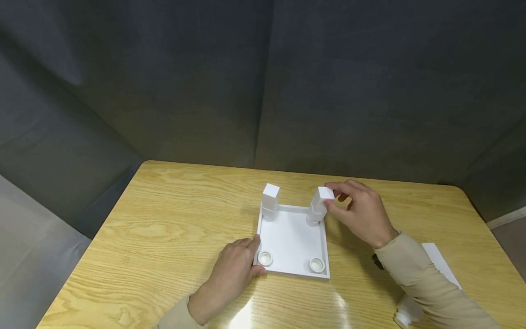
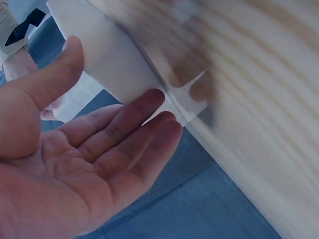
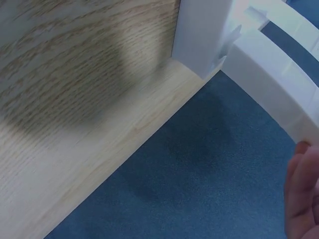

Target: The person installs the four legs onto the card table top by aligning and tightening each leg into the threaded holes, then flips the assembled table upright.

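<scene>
Around the tray, white posts are blocking 11 and 1 o'clock, the right hand 2, the left hand 8; gaps are lying between the posts at 12 and between low cups at 6.

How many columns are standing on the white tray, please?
2: the left column at the far left corner of the tray, and the right column at the far right corner, pinched by the right hand.
</scene>
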The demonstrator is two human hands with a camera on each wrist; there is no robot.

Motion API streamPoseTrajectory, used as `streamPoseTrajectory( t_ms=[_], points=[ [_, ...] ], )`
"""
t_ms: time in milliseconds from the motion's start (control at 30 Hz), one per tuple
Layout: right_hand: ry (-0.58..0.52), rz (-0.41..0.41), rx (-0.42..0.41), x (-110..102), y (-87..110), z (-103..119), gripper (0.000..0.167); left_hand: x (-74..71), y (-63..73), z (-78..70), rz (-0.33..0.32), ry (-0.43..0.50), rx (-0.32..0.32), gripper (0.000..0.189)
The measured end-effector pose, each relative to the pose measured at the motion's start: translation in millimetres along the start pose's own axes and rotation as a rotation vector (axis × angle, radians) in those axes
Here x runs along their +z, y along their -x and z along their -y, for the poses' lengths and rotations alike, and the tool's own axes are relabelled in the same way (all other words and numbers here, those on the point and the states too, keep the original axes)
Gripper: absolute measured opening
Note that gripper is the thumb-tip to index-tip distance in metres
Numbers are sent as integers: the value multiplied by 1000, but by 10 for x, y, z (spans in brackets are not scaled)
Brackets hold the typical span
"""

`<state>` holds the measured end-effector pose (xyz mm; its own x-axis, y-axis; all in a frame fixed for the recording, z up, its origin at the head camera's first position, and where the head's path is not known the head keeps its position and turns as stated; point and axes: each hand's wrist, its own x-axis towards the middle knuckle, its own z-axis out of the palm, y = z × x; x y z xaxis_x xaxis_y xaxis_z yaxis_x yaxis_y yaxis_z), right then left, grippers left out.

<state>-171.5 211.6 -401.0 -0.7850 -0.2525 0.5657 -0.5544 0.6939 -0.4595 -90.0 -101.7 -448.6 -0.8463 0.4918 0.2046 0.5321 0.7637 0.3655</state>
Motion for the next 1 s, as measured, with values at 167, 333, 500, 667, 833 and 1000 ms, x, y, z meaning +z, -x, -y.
streamPoseTrajectory(
  t_ms=[167,333,500,667,833,1000],
  points=[
    [25,-11,32,17,-3,-12,28,3,1,4,-5,-6,13,79],
    [1,-11,87,52,4,-18,29,4,3,7,-3,-9,16,78],
    [-28,-6,43,85,1,-30,40,6,0,8,8,6,-7,79],
    [-25,-16,-51,90,-3,-49,48,9,2,6,3,3,-4,79],
    [-28,-16,-68,70,2,-45,51,11,0,9,-3,4,2,79],
    [-33,-13,-66,54,11,-34,51,14,-1,12,-6,8,3,79]
  ],
)
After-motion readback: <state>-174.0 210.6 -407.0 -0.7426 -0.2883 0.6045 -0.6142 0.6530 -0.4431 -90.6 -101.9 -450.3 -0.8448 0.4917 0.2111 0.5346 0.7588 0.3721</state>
